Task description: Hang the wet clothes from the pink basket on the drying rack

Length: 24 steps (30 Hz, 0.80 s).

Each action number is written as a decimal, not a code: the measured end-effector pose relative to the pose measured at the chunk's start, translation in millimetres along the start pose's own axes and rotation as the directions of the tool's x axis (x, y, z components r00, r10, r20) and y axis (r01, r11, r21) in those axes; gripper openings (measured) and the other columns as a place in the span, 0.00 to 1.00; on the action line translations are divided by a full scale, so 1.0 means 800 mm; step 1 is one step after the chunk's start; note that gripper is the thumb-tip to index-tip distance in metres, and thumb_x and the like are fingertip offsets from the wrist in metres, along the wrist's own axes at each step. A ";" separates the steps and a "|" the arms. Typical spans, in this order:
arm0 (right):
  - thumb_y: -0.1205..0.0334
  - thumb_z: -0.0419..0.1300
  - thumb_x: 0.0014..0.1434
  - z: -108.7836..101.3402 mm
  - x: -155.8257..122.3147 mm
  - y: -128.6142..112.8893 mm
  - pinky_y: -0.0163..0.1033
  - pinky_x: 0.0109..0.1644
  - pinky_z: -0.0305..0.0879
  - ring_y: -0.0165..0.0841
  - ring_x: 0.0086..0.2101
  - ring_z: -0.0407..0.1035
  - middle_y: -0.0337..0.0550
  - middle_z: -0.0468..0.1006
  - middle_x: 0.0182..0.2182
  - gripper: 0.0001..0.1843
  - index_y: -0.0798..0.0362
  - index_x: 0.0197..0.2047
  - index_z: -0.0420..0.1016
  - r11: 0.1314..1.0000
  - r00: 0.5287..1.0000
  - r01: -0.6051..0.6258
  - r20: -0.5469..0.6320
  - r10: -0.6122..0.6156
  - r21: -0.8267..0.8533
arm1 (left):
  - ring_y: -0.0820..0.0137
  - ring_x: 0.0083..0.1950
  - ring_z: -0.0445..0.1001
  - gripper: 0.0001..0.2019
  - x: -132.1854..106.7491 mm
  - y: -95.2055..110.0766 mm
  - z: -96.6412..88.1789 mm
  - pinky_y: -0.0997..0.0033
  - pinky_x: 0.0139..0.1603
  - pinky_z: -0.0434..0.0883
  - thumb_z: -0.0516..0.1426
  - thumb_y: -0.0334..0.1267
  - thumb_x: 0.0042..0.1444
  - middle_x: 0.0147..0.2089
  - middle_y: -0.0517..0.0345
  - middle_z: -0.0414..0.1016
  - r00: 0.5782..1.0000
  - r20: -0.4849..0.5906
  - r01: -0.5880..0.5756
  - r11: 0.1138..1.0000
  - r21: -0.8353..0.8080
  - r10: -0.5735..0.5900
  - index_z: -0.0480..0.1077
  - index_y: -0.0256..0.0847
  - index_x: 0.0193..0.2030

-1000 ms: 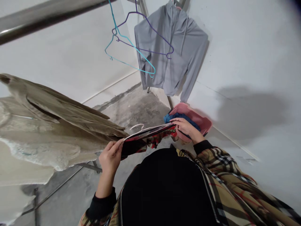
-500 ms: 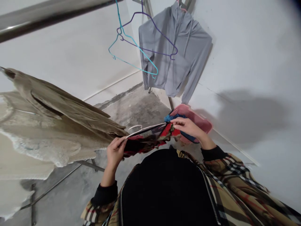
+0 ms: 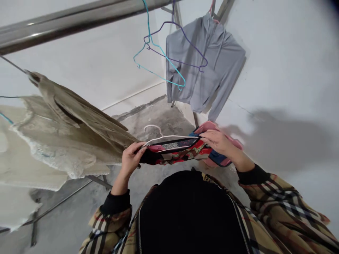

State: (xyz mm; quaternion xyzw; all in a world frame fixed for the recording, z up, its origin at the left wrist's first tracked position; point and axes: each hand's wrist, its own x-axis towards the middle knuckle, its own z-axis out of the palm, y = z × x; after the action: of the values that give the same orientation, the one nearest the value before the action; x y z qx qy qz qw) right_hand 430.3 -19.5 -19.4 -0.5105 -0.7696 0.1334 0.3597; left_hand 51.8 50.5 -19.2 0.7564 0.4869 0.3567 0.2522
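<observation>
A white hanger [image 3: 172, 136] lies along the opening of a red, black and patterned garment [image 3: 182, 155] with a black edge. Whether it is a top or a skirt I cannot tell. My left hand [image 3: 131, 157] is closed around the left end of the hanger and the garment's edge. At the other end, my right hand [image 3: 215, 141] pinches the black edge by the hanger's right tip. The hanger's hook sticks up and away from me. Inside the opening, pink and grey speckled lining shows.
Behind my right hand stands a pink basket [image 3: 235, 141] with blue cloth. Turquoise [image 3: 159, 72] and purple [image 3: 182, 30] hangers dangle from the metal rail [image 3: 79, 21]. A grey hooded jacket [image 3: 198, 67] hangs by the wall; brown [image 3: 79, 109] and cream [image 3: 47, 162] garments hang on the left.
The garment's opening and hanger have turned to show more of the inside, and the hook stands higher. My right hand has closed on the right end. The view has shifted slightly.
</observation>
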 end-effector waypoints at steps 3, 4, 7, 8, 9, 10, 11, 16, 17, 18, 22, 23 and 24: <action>0.51 0.52 0.66 -0.022 -0.001 -0.008 0.43 0.42 0.70 0.36 0.35 0.75 0.45 0.81 0.34 0.17 0.49 0.42 0.79 1.000 0.998 0.002 -0.069 -0.002 0.013 | 0.66 0.42 0.77 0.18 0.002 -0.016 -0.008 0.68 0.46 0.73 0.60 0.45 0.53 0.41 0.53 0.80 1.000 -0.012 0.029 0.998 0.051 -0.029 0.76 0.41 0.49; 0.52 0.52 0.66 -0.030 -0.002 -0.009 0.42 0.42 0.71 0.36 0.34 0.75 0.45 0.81 0.34 0.16 0.48 0.43 0.80 1.000 0.997 -0.001 -0.081 0.001 0.003 | 0.65 0.44 0.77 0.19 0.001 -0.023 -0.011 0.67 0.48 0.73 0.61 0.45 0.52 0.43 0.53 0.80 0.998 -0.029 0.061 0.997 0.044 -0.059 0.75 0.41 0.50; 0.54 0.53 0.65 -0.049 -0.007 -0.009 0.42 0.44 0.72 0.36 0.35 0.77 0.42 0.82 0.36 0.14 0.45 0.45 0.79 1.000 0.994 -0.005 -0.110 0.002 -0.031 | 0.64 0.44 0.78 0.20 -0.005 -0.042 -0.017 0.66 0.47 0.74 0.60 0.47 0.52 0.44 0.51 0.81 0.979 -0.091 0.179 0.982 -0.063 -0.184 0.76 0.39 0.48; 0.54 0.54 0.65 -0.053 -0.008 -0.008 0.41 0.45 0.72 0.37 0.36 0.77 0.41 0.83 0.37 0.14 0.44 0.46 0.79 0.999 0.993 -0.002 -0.117 -0.003 -0.040 | 0.64 0.43 0.78 0.18 -0.007 -0.046 -0.019 0.66 0.46 0.75 0.61 0.47 0.52 0.43 0.50 0.81 0.971 -0.102 0.205 0.974 -0.095 -0.215 0.77 0.38 0.46; 0.55 0.54 0.65 -0.056 -0.010 -0.007 0.41 0.45 0.73 0.37 0.37 0.78 0.41 0.83 0.38 0.14 0.43 0.47 0.79 0.999 0.993 0.006 -0.120 -0.012 -0.048 | 0.64 0.42 0.78 0.17 -0.009 -0.049 -0.020 0.66 0.46 0.75 0.61 0.47 0.52 0.42 0.50 0.81 0.967 -0.105 0.222 0.969 -0.111 -0.234 0.78 0.39 0.43; 0.55 0.54 0.65 -0.058 -0.011 -0.005 0.40 0.45 0.73 0.37 0.37 0.78 0.40 0.83 0.39 0.14 0.43 0.47 0.79 0.998 0.993 0.013 -0.118 -0.020 -0.055 | 0.64 0.41 0.78 0.16 -0.012 -0.050 -0.021 0.67 0.45 0.75 0.61 0.48 0.51 0.40 0.51 0.82 0.964 -0.104 0.234 0.965 -0.116 -0.246 0.79 0.39 0.41; 0.55 0.55 0.65 -0.060 -0.011 -0.004 0.40 0.45 0.73 0.37 0.38 0.78 0.40 0.83 0.40 0.14 0.43 0.48 0.79 0.998 0.994 0.018 -0.104 -0.024 -0.061 | 0.64 0.41 0.78 0.16 -0.013 -0.050 -0.022 0.67 0.45 0.74 0.62 0.48 0.51 0.39 0.51 0.82 0.961 -0.104 0.242 0.963 -0.121 -0.255 0.79 0.39 0.40; 0.56 0.54 0.66 -0.069 -0.012 0.001 0.38 0.43 0.72 0.37 0.39 0.78 0.37 0.83 0.43 0.15 0.44 0.51 0.79 0.992 0.999 -0.043 0.006 0.044 -0.121 | 0.64 0.40 0.78 0.16 -0.018 -0.054 -0.028 0.65 0.46 0.75 0.64 0.48 0.48 0.38 0.51 0.82 0.914 -0.220 0.294 0.930 -0.221 -0.341 0.80 0.38 0.38; 0.56 0.53 0.66 -0.071 -0.011 0.001 0.38 0.41 0.72 0.37 0.39 0.78 0.37 0.83 0.43 0.15 0.44 0.51 0.78 0.988 0.998 -0.063 0.020 0.066 -0.143 | 0.64 0.41 0.78 0.16 -0.019 -0.057 -0.028 0.65 0.46 0.75 0.64 0.48 0.47 0.39 0.51 0.82 0.891 -0.274 0.303 0.923 -0.237 -0.363 0.79 0.37 0.38; 0.56 0.53 0.66 -0.072 -0.010 0.000 0.38 0.40 0.72 0.37 0.39 0.78 0.37 0.83 0.42 0.15 0.43 0.51 0.78 0.984 0.997 -0.076 0.021 0.081 -0.163 | 0.64 0.41 0.78 0.17 -0.020 -0.059 -0.029 0.65 0.46 0.75 0.64 0.47 0.48 0.39 0.50 0.82 0.864 -0.329 0.309 0.917 -0.251 -0.381 0.79 0.36 0.38; 0.56 0.53 0.66 -0.067 0.000 -0.016 0.39 0.34 0.69 0.39 0.33 0.78 0.40 0.83 0.37 0.15 0.44 0.48 0.80 0.970 0.989 -0.085 -0.135 0.056 -0.226 | 0.65 0.44 0.77 0.19 -0.031 -0.067 -0.018 0.66 0.49 0.73 0.62 0.47 0.50 0.43 0.48 0.80 0.797 -0.449 0.288 0.908 -0.305 -0.404 0.76 0.33 0.44; 0.56 0.54 0.65 -0.063 0.005 -0.021 0.39 0.33 0.68 0.39 0.32 0.77 0.41 0.83 0.35 0.15 0.45 0.47 0.80 0.963 0.980 -0.090 -0.195 0.040 -0.252 | 0.66 0.45 0.77 0.21 -0.036 -0.067 -0.012 0.67 0.49 0.73 0.62 0.46 0.50 0.44 0.47 0.80 0.800 -0.441 0.278 0.903 -0.329 -0.407 0.75 0.34 0.46; 0.56 0.54 0.65 -0.059 0.011 -0.027 0.39 0.32 0.67 0.38 0.31 0.77 0.42 0.83 0.33 0.15 0.47 0.46 0.81 0.953 0.968 -0.097 -0.251 0.023 -0.285 | 0.67 0.45 0.77 0.22 -0.041 -0.066 -0.005 0.67 0.49 0.73 0.62 0.46 0.50 0.44 0.47 0.79 0.809 -0.418 0.272 0.893 -0.359 -0.414 0.74 0.34 0.49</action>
State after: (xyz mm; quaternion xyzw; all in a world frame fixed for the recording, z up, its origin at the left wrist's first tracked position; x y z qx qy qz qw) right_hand 446.4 -29.2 29.9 -0.5943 -0.7146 -0.0361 0.3672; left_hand 10.1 41.7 -65.1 0.4973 0.6081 0.5476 0.2883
